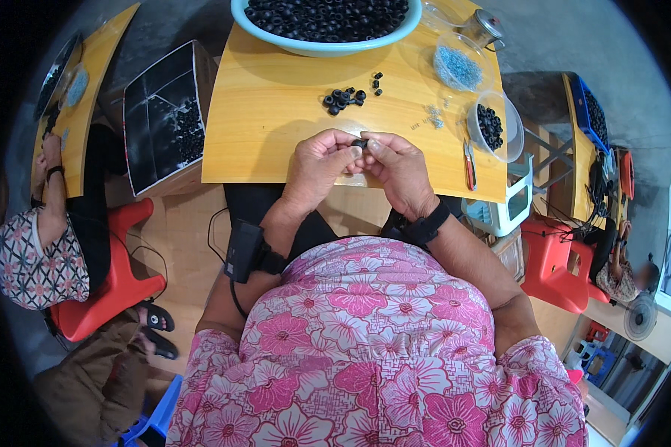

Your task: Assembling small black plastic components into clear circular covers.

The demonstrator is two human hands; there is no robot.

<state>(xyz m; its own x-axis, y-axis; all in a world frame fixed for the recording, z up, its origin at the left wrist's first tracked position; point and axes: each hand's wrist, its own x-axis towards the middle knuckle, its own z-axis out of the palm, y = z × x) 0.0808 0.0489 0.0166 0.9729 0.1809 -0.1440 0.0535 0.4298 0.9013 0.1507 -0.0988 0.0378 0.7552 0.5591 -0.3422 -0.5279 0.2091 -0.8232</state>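
Over the near edge of the yellow table (261, 97), my left hand (317, 167) and my right hand (402, 173) meet at the fingertips. Between them they pinch a small black ring-like part (359, 143); thumbs and forefingers cover much of it. Just beyond lies a loose cluster of black round parts (337, 103), and a few smaller black pieces (378, 83) sit farther back. To the right are scattered tiny silvery pieces (435, 117) and a slim tool with a red handle (470, 170).
A pale blue basin (324, 51) heaped with black parts stands at the far edge. On the right are tubs of blue pieces (458, 68) and black parts (490, 127), plus a metal mug (487, 28). An open box (164, 112) and a co-worker (45, 253) are left.
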